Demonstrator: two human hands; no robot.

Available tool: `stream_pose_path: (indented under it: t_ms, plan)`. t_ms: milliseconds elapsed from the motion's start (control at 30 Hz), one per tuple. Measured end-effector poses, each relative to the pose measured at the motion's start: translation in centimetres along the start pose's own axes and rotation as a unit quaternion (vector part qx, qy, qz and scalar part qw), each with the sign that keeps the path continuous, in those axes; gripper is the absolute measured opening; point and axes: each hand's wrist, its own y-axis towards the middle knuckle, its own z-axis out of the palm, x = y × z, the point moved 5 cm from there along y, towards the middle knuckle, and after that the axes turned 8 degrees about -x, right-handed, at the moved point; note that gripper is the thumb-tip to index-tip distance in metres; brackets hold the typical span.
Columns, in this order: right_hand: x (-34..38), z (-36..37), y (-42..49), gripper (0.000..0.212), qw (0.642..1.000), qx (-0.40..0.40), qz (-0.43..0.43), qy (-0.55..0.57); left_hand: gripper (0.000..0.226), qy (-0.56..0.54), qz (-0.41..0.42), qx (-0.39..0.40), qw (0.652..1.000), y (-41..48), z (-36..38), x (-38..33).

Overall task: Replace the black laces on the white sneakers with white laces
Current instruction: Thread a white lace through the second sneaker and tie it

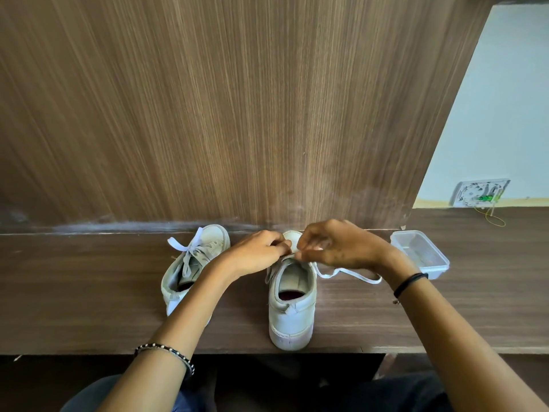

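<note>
Two sneakers on the desk, and no black lace visible on either. Judged from that, the removal half is done and you are near the end of the relacing.

Your right sneaker stands heel toward you, directly under both hands. A white lace runs from its top eyelets, and one loose loop trails out on the desk beneath your right wrist. Your left hand is pinched closed on the lace over the tongue. Your right hand is curled and pinched on the same lace, fingertips nearly touching those of the left. This reads as tying or tightening at the top; the knot itself is hidden by your fingers, so whether a bow is formed cannot be told. The lower eyelets are hidden too.

Your left sneaker lies just outside your left forearm, angled away, already threaded in white with a bow tied beyond your left hand. That shoe looks finished.

Left to do, by this reading: finish the bow on the shoe in hand.

A clear plastic container sits past your right wrist, apart from the shoes. Its contents cannot be made out.
</note>
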Motion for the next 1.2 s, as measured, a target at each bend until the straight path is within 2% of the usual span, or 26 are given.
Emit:
stream_pose_path:
  t_ms: [67,133,267,367,533,633,700,800,900,967,1100,1200]
  plan:
    - [0.0,0.8,0.0,0.028,1.0,0.022,-0.006,-0.02,0.029,-0.04,-0.017,0.005,0.999,0.2,0.3,0.5]
    - [-0.2,0.9,0.1,0.032,1.0,0.007,0.002,-0.013,0.026,-0.091,-0.021,0.021,0.995,0.1,0.7,0.6]
    - [-0.7,0.6,0.0,0.037,0.999,0.018,0.025,-0.009,0.028,-0.111,0.007,0.005,0.994,-0.1,0.6,0.1]
    - [-0.9,0.5,0.0,0.031,0.999,0.018,0.031,0.017,0.033,-0.079,0.042,-0.031,0.995,-0.1,-0.2,-0.2]
    - [-1.3,-0.8,0.1,0.024,0.999,-0.019,0.02,0.03,0.022,-0.042,0.084,-0.051,0.994,-0.1,-1.3,0.1]
    - [-1.5,-0.9,0.0,0.009,1.0,-0.009,0.0,-0.02,0.023,-0.036,0.094,-0.063,0.993,-0.3,-2.0,0.4]
    - [-1.8,-0.5,0.1,0.012,0.999,-0.01,0.005,-0.039,0.027,-0.046,0.096,-0.05,0.993,-0.6,-2.0,0.5]
    - [-1.6,-0.3,0.3,0.026,0.999,-0.034,0.0,-0.009,0.036,-0.032,0.095,-0.043,0.994,-1.0,-1.4,0.0]
    - [-0.2,0.0,0.3,0.029,0.997,-0.05,-0.029,0.043,0.027,0.039,0.096,-0.094,0.99,-1.2,-1.1,-1.0]
    - [0.5,0.2,0.4,0.037,0.994,-0.074,-0.039,0.065,0.024,0.106,0.115,-0.16,0.975,-1.4,-1.3,-2.0]
    - [0.8,-0.3,0.6,0.046,0.986,-0.148,-0.047,0.06,0.021,0.223,0.178,-0.269,0.92,-2.4,-1.4,-3.4]
    - [-0.1,-0.5,0.7,0.043,0.982,-0.184,-0.023,0.045,0.012,0.242,0.28,-0.357,0.858,-3.7,-0.9,-3.4]
